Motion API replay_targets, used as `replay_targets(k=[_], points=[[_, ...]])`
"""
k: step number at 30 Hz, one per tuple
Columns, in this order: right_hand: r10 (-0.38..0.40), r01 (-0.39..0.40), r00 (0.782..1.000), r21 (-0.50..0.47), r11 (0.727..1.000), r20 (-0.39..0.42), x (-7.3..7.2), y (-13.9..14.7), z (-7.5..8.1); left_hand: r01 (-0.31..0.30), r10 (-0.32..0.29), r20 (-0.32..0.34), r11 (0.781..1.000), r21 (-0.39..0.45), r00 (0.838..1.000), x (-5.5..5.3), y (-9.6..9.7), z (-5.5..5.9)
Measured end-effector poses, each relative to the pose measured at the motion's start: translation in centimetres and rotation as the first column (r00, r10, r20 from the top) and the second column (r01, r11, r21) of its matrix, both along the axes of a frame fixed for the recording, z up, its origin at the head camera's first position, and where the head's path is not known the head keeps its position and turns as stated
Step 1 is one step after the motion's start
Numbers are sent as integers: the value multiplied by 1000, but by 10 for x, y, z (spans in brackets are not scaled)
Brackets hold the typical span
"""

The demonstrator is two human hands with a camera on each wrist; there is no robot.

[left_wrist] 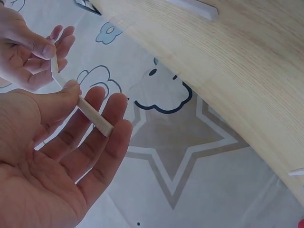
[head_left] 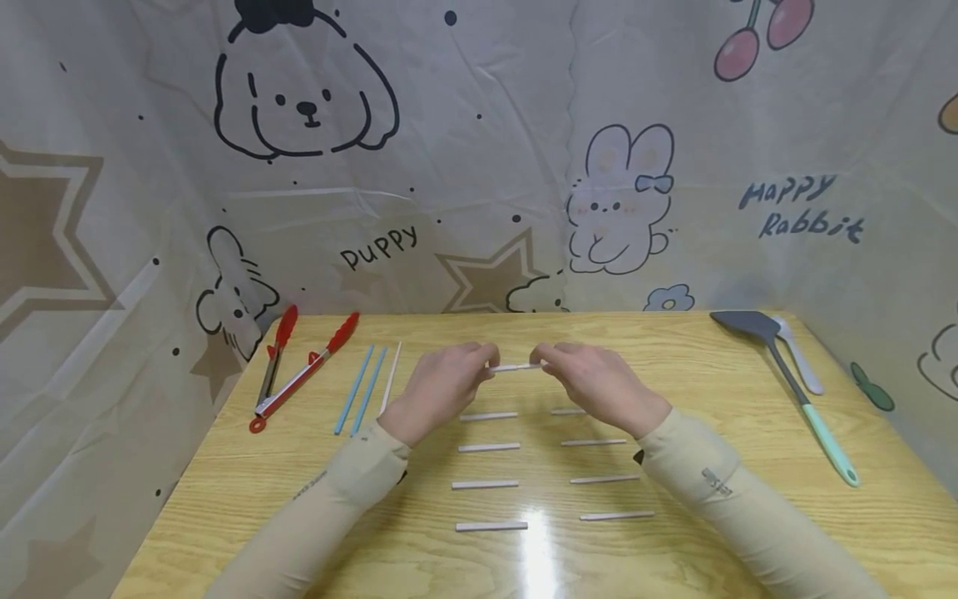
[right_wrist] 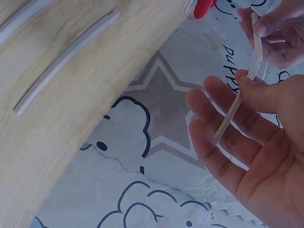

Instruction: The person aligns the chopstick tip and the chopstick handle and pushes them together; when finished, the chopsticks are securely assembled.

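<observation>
A slim white chopstick spans both hands above the far part of the table, with a slight kink near its middle in the wrist views. My left hand pinches its thicker end. In the left wrist view, that end lies between the thumb and fingers. The thinner end is pinched by my right hand; the right wrist view shows this end against the fingers. Nearer me lie short white stick pieces, several thicker ones in a left column and several thinner ones in a right column.
At the left are red-tipped tongs, two blue chopsticks and a long pale chopstick. A grey spatula with a mint handle lies at the right, beside a pale utensil. A printed cloth hangs behind the table.
</observation>
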State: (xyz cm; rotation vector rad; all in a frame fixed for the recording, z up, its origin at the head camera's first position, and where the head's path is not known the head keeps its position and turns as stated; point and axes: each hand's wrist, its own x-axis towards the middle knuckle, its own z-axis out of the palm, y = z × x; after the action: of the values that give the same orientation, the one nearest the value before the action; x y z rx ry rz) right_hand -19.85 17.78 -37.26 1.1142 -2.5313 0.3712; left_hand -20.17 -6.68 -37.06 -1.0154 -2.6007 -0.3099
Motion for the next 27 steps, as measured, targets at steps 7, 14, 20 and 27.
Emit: replay_targets(k=[7,14,20,27], points=[[-26,26,999,-5,1000,45,0,0,-1,14,-14,2,999,-29,1000,0,0,-2],[-31,30,999,14,999,13,1,1,-1,72,-72,-47,997,5,996,-1,1,-5],[-18,19,1000,10,1000,-19,1,0,-1,119,-115,-105,992,38,988,-1,0,-8],[-18,18,999,10,1000,-36,3,0,-1,153,-149,-65,986,67,987,0,0,-10]])
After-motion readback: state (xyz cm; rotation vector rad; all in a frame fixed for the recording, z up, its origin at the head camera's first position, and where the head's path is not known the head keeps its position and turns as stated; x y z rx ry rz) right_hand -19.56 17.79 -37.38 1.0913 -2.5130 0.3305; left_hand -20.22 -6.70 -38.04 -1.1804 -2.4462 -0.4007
